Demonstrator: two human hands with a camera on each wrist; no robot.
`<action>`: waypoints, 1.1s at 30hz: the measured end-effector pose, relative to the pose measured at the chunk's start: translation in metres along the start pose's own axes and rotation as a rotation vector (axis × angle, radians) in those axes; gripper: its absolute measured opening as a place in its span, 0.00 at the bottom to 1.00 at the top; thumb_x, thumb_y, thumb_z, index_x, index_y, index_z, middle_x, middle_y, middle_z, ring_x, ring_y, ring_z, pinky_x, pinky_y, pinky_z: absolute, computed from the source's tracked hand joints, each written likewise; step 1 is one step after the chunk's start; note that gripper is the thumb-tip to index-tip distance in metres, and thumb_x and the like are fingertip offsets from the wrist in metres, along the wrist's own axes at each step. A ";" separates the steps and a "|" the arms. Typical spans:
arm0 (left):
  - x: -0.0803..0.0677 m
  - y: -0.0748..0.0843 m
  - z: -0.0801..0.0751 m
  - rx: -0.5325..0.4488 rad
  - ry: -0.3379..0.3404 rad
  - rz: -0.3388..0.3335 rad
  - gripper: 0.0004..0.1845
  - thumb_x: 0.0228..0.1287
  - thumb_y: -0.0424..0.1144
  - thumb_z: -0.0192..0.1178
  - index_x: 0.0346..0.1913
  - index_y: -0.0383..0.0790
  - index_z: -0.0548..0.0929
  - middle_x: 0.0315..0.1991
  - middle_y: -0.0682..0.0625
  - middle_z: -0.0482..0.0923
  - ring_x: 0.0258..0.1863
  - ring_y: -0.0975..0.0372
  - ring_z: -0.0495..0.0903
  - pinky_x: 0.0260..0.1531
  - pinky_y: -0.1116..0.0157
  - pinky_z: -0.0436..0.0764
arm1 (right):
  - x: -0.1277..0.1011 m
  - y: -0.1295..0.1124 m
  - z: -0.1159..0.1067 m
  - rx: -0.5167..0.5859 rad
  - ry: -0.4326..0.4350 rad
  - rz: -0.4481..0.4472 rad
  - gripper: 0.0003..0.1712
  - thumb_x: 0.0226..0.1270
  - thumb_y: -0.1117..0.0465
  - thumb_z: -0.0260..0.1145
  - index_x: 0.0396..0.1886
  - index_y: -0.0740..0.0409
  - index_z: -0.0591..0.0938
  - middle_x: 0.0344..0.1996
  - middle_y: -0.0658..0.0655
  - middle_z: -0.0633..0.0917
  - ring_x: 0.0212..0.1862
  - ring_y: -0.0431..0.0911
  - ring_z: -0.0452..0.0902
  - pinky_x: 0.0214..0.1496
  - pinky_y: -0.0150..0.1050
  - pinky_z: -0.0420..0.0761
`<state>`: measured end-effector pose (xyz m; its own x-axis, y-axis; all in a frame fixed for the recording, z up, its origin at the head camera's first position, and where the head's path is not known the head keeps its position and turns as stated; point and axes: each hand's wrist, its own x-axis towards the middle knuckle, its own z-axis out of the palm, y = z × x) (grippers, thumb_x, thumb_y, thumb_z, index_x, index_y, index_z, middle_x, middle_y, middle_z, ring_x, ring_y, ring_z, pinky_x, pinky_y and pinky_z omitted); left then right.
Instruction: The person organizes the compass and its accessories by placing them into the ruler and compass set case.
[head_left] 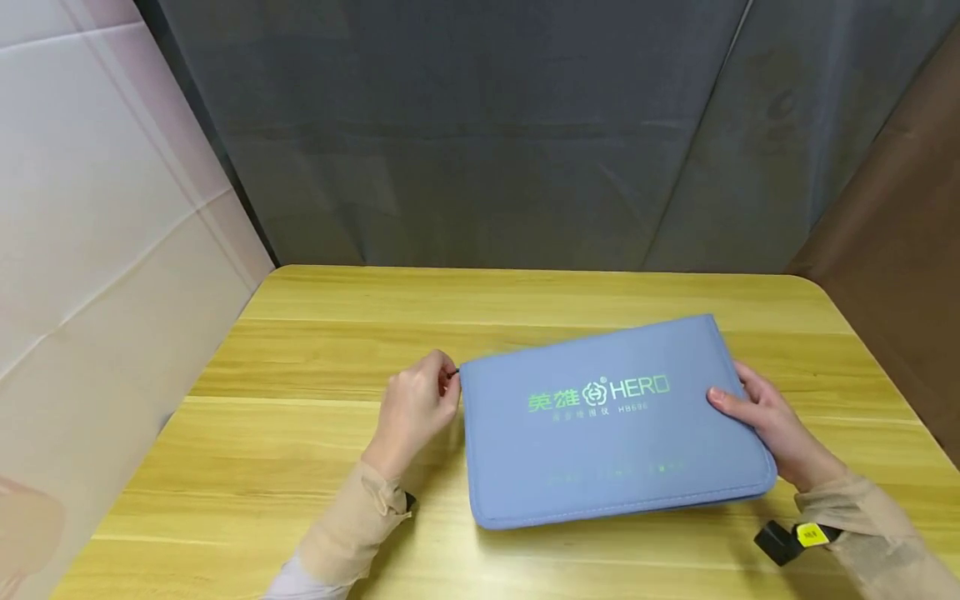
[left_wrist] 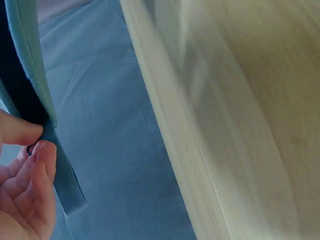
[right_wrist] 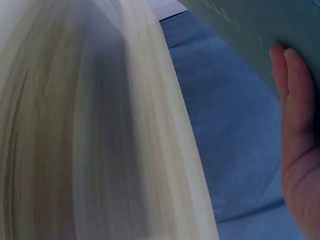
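Observation:
A flat blue zip case (head_left: 585, 458) with "HERO" lettering on its front is held tilted over the table, its right end higher. At its upper left corner my left hand (head_left: 416, 406) pinches a small dark zipper pull (left_wrist: 30, 149) between thumb and fingers. A blue fabric tab (left_wrist: 70, 192) sticks out from that corner beside the fingertips, below the dark zipper edge (left_wrist: 22, 92). My right hand (head_left: 783, 433) grips the right edge of the case, thumb across the front and the other fingers mostly hidden behind it.
The wood-grain table (head_left: 300, 333) lies beneath the case. A dark grey cloth (head_left: 465, 150) hangs behind it, a pale sheet (head_left: 112, 192) on the left and a brown one (head_left: 900, 250) on the right. A black wrist camera (head_left: 780, 543) sits at the right wrist.

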<state>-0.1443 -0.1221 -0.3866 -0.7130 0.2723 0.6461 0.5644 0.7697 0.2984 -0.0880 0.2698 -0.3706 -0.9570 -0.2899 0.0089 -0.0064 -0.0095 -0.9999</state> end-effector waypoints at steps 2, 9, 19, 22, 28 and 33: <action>0.001 -0.001 -0.001 0.008 -0.001 -0.007 0.04 0.46 0.27 0.61 0.26 0.34 0.76 0.17 0.49 0.76 0.14 0.64 0.74 0.12 0.70 0.71 | -0.001 -0.002 -0.001 0.004 -0.016 -0.005 0.24 0.70 0.67 0.46 0.61 0.41 0.60 0.41 0.46 0.79 0.38 0.41 0.80 0.36 0.37 0.80; -0.002 -0.004 0.001 0.057 -0.098 -0.015 0.09 0.49 0.31 0.64 0.34 0.37 0.76 0.28 0.48 0.73 0.24 0.60 0.74 0.17 0.69 0.71 | 0.002 -0.009 -0.005 0.039 -0.075 -0.025 0.25 0.71 0.68 0.44 0.62 0.40 0.60 0.41 0.47 0.80 0.38 0.42 0.81 0.35 0.38 0.80; -0.019 -0.006 -0.008 -0.189 -0.520 0.094 0.16 0.58 0.22 0.50 0.47 0.33 0.80 0.44 0.44 0.81 0.45 0.57 0.80 0.47 0.63 0.76 | 0.019 -0.006 -0.011 -0.013 -0.223 0.111 0.22 0.71 0.65 0.46 0.58 0.35 0.61 0.38 0.49 0.83 0.34 0.48 0.83 0.33 0.44 0.81; -0.029 -0.006 -0.013 -0.213 -0.611 0.086 0.16 0.56 0.21 0.50 0.46 0.33 0.80 0.42 0.46 0.82 0.45 0.58 0.80 0.46 0.63 0.76 | 0.031 0.000 -0.016 -0.073 -0.278 0.165 0.23 0.71 0.64 0.46 0.62 0.42 0.59 0.39 0.48 0.83 0.35 0.48 0.82 0.34 0.44 0.81; -0.046 -0.001 -0.017 -0.254 -0.786 0.063 0.14 0.58 0.21 0.50 0.45 0.34 0.79 0.39 0.47 0.82 0.40 0.63 0.80 0.39 0.68 0.78 | 0.058 0.013 -0.014 -0.352 -0.251 0.252 0.33 0.68 0.58 0.53 0.66 0.68 0.55 0.41 0.57 0.80 0.33 0.47 0.80 0.36 0.42 0.79; -0.056 0.009 -0.020 -0.269 -0.838 0.060 0.09 0.57 0.23 0.53 0.39 0.35 0.79 0.33 0.51 0.80 0.33 0.68 0.75 0.33 0.71 0.76 | 0.082 0.015 -0.008 -0.592 -0.236 0.217 0.32 0.64 0.54 0.59 0.61 0.71 0.64 0.49 0.67 0.74 0.34 0.46 0.78 0.38 0.39 0.77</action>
<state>-0.0912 -0.1422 -0.4061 -0.6898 0.7234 -0.0298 0.6145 0.6068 0.5041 -0.1692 0.2531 -0.3852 -0.8662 -0.4279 -0.2582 -0.0434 0.5791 -0.8141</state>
